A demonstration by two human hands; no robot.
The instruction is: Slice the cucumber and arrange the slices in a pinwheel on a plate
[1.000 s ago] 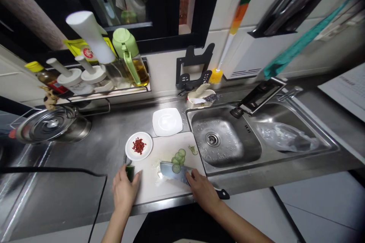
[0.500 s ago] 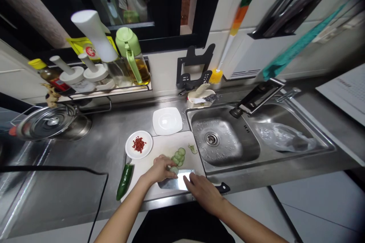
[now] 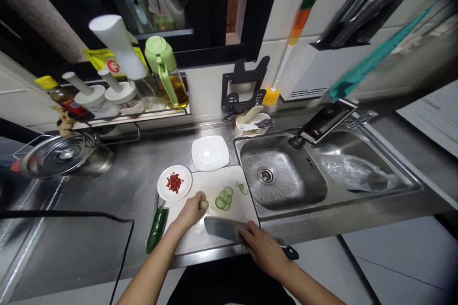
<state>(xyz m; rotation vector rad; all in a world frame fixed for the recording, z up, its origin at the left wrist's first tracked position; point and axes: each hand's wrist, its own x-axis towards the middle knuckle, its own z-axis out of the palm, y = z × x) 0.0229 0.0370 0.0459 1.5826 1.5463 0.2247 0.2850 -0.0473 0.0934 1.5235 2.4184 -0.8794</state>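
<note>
My left hand (image 3: 191,210) rests on the white cutting board (image 3: 211,186), its fingers pinched on a small round cucumber piece (image 3: 203,204). Just right of it lies a pile of cucumber slices (image 3: 223,198), with a peel scrap (image 3: 242,188) further right. My right hand (image 3: 263,249) grips a cleaver (image 3: 223,228) by its black handle, the wide blade lying low over the board's near edge. A whole green cucumber (image 3: 156,229) lies on the steel counter left of the board.
A round plate of chopped red chilli (image 3: 174,183) and an empty square white plate (image 3: 210,152) sit behind the board. The sink (image 3: 282,176) lies to the right, with a plastic bag (image 3: 358,174) in its second basin. Bottles (image 3: 164,74) and a pot lid (image 3: 59,155) stand at the back left.
My left hand left the whole cucumber beside the board, came to the slices and picked up a small piece. The cleaver moved back toward the board's near edge.
</note>
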